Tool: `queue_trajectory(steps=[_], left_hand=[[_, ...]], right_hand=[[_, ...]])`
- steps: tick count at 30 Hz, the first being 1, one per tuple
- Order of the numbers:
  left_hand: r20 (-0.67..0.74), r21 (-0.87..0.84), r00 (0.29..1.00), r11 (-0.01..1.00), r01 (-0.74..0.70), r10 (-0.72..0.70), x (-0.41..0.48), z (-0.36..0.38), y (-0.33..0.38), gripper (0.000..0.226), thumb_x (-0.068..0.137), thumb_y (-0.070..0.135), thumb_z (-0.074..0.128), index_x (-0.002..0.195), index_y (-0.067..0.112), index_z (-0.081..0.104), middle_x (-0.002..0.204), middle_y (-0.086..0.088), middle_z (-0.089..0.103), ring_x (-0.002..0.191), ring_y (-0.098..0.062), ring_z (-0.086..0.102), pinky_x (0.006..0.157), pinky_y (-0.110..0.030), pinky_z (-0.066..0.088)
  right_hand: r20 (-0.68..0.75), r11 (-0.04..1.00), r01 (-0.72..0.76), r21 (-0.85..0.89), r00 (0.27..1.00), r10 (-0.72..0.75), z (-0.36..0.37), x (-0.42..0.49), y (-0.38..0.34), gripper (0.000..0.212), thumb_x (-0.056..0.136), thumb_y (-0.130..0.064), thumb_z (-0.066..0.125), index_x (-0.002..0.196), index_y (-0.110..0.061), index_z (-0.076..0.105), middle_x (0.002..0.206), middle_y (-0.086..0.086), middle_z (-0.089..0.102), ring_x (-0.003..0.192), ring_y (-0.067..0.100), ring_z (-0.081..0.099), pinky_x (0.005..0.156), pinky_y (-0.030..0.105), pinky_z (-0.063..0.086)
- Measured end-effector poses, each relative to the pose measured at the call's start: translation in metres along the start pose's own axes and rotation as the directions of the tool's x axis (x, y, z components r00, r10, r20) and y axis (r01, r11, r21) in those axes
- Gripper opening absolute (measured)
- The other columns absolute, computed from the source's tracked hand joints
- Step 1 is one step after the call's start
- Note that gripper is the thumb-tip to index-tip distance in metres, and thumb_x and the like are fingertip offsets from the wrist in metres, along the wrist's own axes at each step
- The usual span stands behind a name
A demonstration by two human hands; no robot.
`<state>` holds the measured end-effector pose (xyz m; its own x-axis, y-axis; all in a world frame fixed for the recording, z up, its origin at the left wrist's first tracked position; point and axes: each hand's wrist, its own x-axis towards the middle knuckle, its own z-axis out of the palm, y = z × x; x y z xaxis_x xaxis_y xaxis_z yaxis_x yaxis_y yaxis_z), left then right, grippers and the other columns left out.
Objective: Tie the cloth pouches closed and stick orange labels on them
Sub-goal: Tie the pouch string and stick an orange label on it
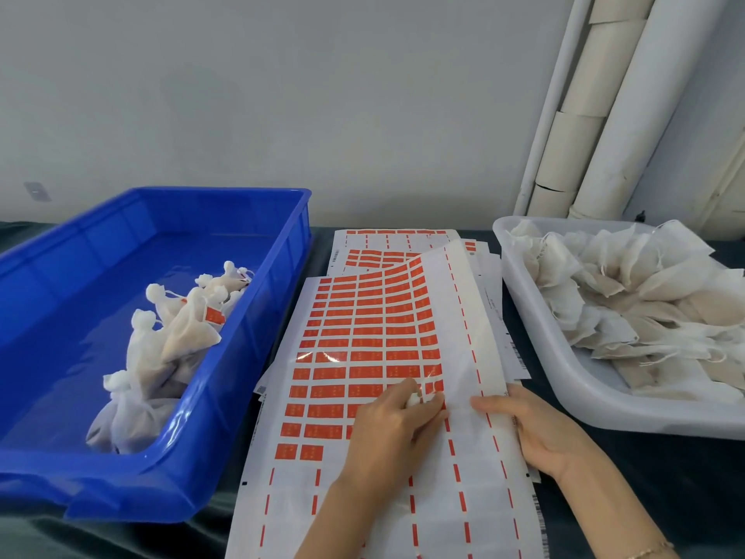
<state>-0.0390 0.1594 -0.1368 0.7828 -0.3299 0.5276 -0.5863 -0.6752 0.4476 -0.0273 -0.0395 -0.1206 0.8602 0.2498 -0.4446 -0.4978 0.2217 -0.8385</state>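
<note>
Label sheet [363, 300] is lying in the middle of the dark table cover [665, 478], between the two containers, its far right corner curling upward; rows of orange labels [367, 373] are filling its upper left part, while the near part and right strip are showing only red dashes. More sheets [387, 240] are lying beneath it toward the wall. Left hand [389, 433] is resting on the sheet at the near end of the label rows, fingers curled inward and gripping a small white object [413, 398] — cannot tell what it is. Right hand [540, 433] is lying on the sheet's right edge, fingers [490, 403] stretched nearly straight and pressing the paper flat, holding nothing; a thin bracelet [649, 552] is showing on that wrist. Blue bin [80, 252] is sitting left of the sheet, holding the tied pouches [177, 336] piled against its right wall — one is showing an orange tag [213, 315]. White tub [536, 340] is sitting right of the sheet, holding a heap of untied pouches [629, 300] with loose strings trailing. Cardboard tubes [584, 115] are leaning against the wall behind the tub.
</note>
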Motion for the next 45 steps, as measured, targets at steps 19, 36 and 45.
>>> queue_trajectory(steps=[19,36,45], left_hand=[[0.023,-0.045,0.999,0.999,0.030,-0.029,-0.002,-0.001,0.002,0.020,0.082,0.033,0.068,0.100,0.027,0.076,0.087,0.009,0.065,0.069,-0.001,0.051,0.066,-0.002,0.040],[-0.018,-0.037,0.997,0.997,0.073,-0.074,-0.001,0.005,0.000,0.016,0.083,0.032,0.068,0.096,0.027,0.076,0.092,0.009,0.064,0.071,-0.003,0.056,0.068,-0.002,0.045],[0.009,-0.243,0.930,0.901,0.358,-0.367,0.003,0.004,0.000,0.013,0.085,0.038,0.067,0.098,0.034,0.069,0.094,0.031,0.046,0.087,0.004,0.055,0.073,0.002,0.044]], right_hand=[[-0.014,0.999,0.030,-0.016,0.999,-0.030,0.004,-0.005,-0.001,0.051,0.079,-0.006,0.067,0.129,-0.011,0.054,0.119,0.019,0.066,0.107,0.041,0.063,0.096,0.060,0.046],[0.027,0.999,0.017,0.030,0.999,-0.018,0.002,-0.007,-0.002,0.050,0.082,-0.005,0.063,0.131,-0.009,0.052,0.121,0.020,0.064,0.109,0.040,0.063,0.089,0.054,0.053],[-0.055,0.997,0.033,-0.067,0.998,-0.037,0.007,-0.010,-0.004,0.045,0.083,-0.005,0.064,0.127,-0.009,0.055,0.116,0.018,0.067,0.104,0.038,0.065,0.091,0.057,0.051]])
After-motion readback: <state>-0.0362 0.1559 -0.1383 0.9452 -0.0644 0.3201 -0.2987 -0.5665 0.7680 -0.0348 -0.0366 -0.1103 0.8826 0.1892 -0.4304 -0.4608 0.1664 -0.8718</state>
